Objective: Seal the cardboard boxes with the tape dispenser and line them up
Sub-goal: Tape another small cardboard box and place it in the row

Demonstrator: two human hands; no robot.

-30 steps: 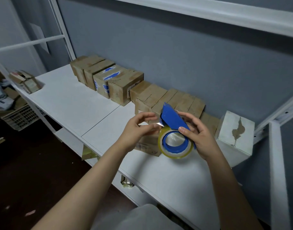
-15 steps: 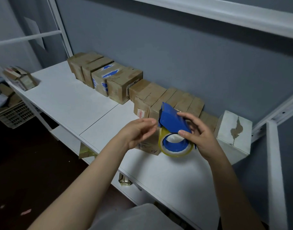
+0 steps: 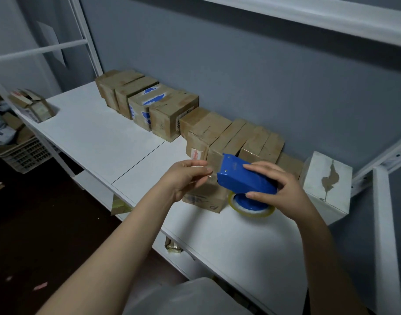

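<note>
right hand [image 3: 283, 192] grips the blue tape dispenser [image 3: 245, 176], fingers curled over its body, just above a loose cardboard box [image 3: 201, 197] on the white shelf [image 3: 99, 137]. left hand [image 3: 183, 178] pinches the clear tape end [image 3: 209, 176] at the dispenser's front. brown boxes [image 3: 167, 114] stand in 1 row against the wall. a white box [image 3: 326, 185] sits at the row's right end.

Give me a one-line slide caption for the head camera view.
Right hand grips the blue tape dispenser while left hand pinches its clear tape by a cardboard box.
</note>
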